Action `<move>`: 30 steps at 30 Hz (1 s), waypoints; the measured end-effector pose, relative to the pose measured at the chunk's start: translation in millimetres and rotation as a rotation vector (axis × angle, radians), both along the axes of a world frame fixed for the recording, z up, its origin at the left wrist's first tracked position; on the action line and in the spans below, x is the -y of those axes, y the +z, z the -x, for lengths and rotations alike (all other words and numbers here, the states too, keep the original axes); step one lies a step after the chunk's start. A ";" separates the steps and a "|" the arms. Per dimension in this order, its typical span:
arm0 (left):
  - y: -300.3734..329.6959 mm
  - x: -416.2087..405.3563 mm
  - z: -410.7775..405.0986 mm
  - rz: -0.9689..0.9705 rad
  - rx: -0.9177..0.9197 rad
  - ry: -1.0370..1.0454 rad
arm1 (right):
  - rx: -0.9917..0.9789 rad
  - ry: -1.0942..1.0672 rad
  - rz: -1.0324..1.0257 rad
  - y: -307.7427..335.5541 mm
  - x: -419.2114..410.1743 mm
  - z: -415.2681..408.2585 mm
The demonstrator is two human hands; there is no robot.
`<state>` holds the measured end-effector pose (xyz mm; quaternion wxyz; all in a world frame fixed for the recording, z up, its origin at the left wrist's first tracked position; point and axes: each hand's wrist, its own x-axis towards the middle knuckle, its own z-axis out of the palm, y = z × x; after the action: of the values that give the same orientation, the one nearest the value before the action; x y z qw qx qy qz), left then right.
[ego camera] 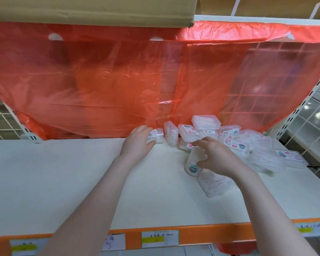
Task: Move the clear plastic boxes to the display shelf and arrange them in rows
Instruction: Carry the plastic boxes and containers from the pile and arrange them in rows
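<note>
Several clear plastic boxes lie in a loose pile (248, 143) at the back right of the white display shelf (63, 182). My left hand (137, 143) grips a small labelled box (156, 135) standing against the red plastic sheet. Beside it another clear box (171, 133) stands on its edge. My right hand (216, 157) holds a clear box (191, 163) with a cartoon sticker, tilted above the shelf. One more clear box (213, 183) lies flat just under my right wrist.
A translucent red plastic sheet (118, 80) hangs behind the shelf over a wire grid. A cardboard box (91, 10) sits on the shelf above. The orange front rail (201, 235) carries paper price labels. White slotted uprights stand at both sides.
</note>
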<state>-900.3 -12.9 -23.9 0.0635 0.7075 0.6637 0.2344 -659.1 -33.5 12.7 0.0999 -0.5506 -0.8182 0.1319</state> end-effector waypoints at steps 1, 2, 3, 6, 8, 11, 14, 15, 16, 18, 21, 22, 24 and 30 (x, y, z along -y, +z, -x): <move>1.7 -5.5 -0.8 -0.001 -0.028 -0.018 | 0.007 -0.005 -0.001 0.5 -0.1 -0.9; 2.8 -10.8 -1.3 0.005 -0.051 -0.031 | 0.015 -0.012 0.001 0.9 -0.1 -2.0; 3.4 -15.6 -1.6 0.015 -0.075 -0.041 | 0.022 -0.017 0.001 1.4 0.2 -3.0; 0.1 -28.7 0.8 0.061 -0.147 -0.066 | 0.030 -0.028 -0.013 2.3 0.7 -5.5; -5.0 -33.7 3.9 0.100 -0.186 -0.079 | 0.021 -0.033 -0.014 2.3 1.1 -7.1; -12.6 -36.4 6.6 0.113 -0.219 -0.080 | 0.014 -0.043 -0.008 2.0 1.8 -9.2; -14.4 -31.2 3.5 0.044 -0.235 -0.048 | 0.002 -0.049 -0.009 1.2 2.5 -10.9; -14.9 -26.6 1.8 0.023 -0.229 -0.042 | -0.001 -0.054 -0.008 1.2 3.2 -11.4; -15.6 -20.2 0.3 0.006 -0.210 -0.040 | -0.002 -0.060 -0.006 1.4 3.9 -11.9; -17.5 -4.1 -1.3 -0.025 -0.137 -0.049 | 0.005 -0.067 -0.005 1.9 5.3 -12.9; -16.9 17.0 0.1 -0.038 0.043 -0.099 | 0.003 -0.074 -0.001 2.4 6.9 -14.8; -15.0 20.1 0.8 -0.024 0.119 -0.114 | 0.000 -0.077 0.002 2.2 7.2 -15.4; -7.2 20.5 0.6 0.010 0.280 -0.127 | -0.001 -0.081 0.003 2.3 8.0 -16.6; 1.9 -9.8 -2.0 0.177 0.400 -0.090 | -0.013 -0.087 0.004 3.1 11.9 -17.0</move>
<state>-898.3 -3.1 -22.1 0.2659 0.6677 0.6234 0.3078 -642.0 -45.4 15.8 0.1100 -0.5850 -0.7925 0.1326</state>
